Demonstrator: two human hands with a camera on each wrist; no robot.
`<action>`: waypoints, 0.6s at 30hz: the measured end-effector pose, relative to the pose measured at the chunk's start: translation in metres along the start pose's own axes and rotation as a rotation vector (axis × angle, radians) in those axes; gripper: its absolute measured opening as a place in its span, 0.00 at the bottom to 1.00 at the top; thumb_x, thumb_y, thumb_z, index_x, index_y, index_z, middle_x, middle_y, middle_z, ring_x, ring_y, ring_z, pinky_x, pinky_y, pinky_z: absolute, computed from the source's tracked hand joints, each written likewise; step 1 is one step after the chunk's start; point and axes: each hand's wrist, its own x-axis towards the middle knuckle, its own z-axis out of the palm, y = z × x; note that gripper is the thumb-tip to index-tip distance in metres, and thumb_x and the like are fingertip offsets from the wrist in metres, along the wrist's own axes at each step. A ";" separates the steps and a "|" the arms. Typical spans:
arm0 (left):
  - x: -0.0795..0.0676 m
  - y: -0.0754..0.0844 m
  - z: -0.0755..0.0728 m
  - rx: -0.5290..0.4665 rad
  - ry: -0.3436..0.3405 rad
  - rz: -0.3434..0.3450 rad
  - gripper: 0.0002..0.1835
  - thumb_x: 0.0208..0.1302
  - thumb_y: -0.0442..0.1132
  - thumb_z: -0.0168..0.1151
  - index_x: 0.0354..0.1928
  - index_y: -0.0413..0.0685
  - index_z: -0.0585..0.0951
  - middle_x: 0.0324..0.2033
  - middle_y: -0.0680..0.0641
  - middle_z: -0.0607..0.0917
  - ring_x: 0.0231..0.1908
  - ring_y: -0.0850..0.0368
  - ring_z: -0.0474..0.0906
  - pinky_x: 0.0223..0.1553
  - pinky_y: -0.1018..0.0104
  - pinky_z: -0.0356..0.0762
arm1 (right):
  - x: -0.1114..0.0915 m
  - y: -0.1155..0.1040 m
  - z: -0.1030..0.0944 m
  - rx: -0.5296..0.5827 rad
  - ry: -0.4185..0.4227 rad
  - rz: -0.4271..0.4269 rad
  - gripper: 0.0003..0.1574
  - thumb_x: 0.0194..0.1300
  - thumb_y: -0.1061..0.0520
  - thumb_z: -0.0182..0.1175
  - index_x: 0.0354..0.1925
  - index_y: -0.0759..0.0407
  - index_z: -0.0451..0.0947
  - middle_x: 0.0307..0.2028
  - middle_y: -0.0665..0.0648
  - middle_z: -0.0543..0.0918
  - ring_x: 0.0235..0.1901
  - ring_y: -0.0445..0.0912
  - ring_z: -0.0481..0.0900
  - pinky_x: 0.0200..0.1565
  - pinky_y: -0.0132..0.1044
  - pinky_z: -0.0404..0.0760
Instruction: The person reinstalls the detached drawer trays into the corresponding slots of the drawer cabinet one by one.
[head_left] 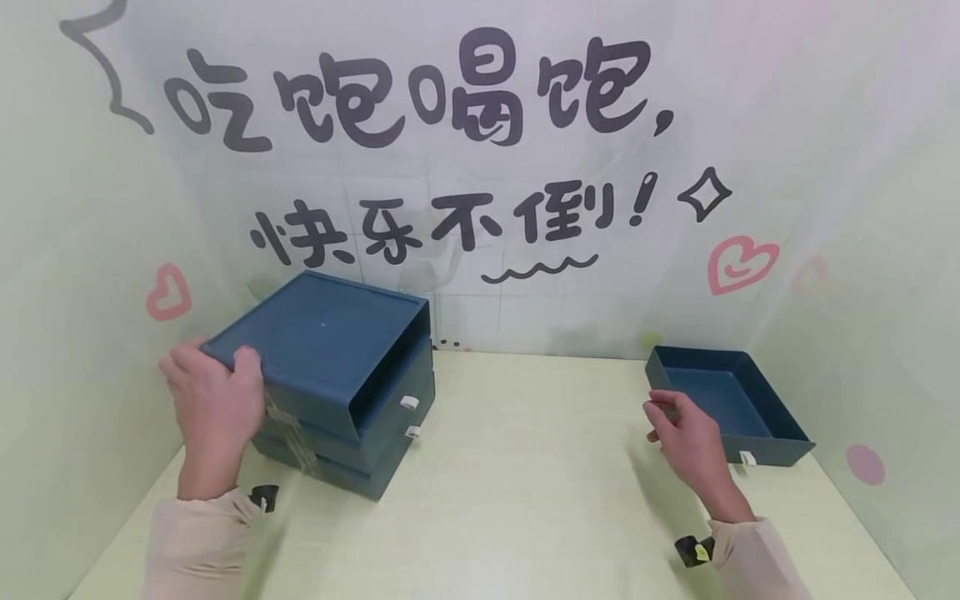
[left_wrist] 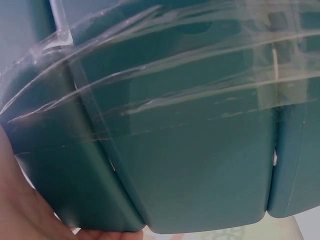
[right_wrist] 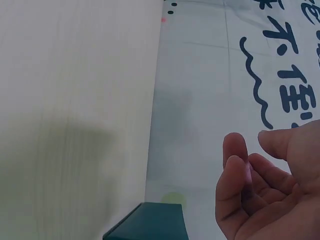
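A blue drawer unit [head_left: 322,333] of stacked tiers stands at the left. Its top compartment is an open slot [head_left: 386,371], while the two tiers below show small white pull tabs [head_left: 408,402]. My left hand [head_left: 213,400] grips the unit's upper near-left corner, thumb over the top edge. Clear tape [left_wrist: 150,90] runs across the tiers in the left wrist view. To the right lies a separate shallow blue drawer [head_left: 772,452] with a white tab on its front. Beside its left edge my right hand [head_left: 690,437] hovers with loosely bent fingers, holding nothing.
Both objects are on a pale wooden table [head_left: 525,483]. A white backdrop [head_left: 525,317] with dark lettering and pink hearts rises behind the table, and pale walls close in on both sides. Each wrist wears a small black device [head_left: 693,551].
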 end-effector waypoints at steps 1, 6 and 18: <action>0.000 0.000 0.000 0.000 0.000 0.001 0.32 0.66 0.51 0.39 0.66 0.38 0.54 0.59 0.32 0.56 0.48 0.35 0.60 0.40 0.48 0.59 | 0.000 0.002 -0.002 -0.008 0.008 0.009 0.31 0.75 0.41 0.51 0.66 0.58 0.69 0.53 0.65 0.82 0.33 0.41 0.85 0.32 0.31 0.79; 0.000 0.001 -0.001 0.004 -0.009 -0.004 0.33 0.66 0.51 0.39 0.67 0.38 0.53 0.60 0.32 0.56 0.48 0.35 0.60 0.40 0.48 0.59 | -0.004 0.009 -0.012 -0.038 0.043 0.050 0.32 0.75 0.40 0.50 0.66 0.59 0.69 0.52 0.65 0.82 0.34 0.42 0.85 0.32 0.31 0.78; 0.001 0.003 -0.002 0.007 -0.017 -0.026 0.33 0.66 0.52 0.39 0.68 0.39 0.53 0.60 0.32 0.56 0.49 0.35 0.61 0.39 0.49 0.59 | -0.014 0.030 -0.030 -0.056 0.149 0.107 0.29 0.74 0.43 0.52 0.62 0.62 0.72 0.51 0.66 0.83 0.27 0.30 0.81 0.30 0.30 0.77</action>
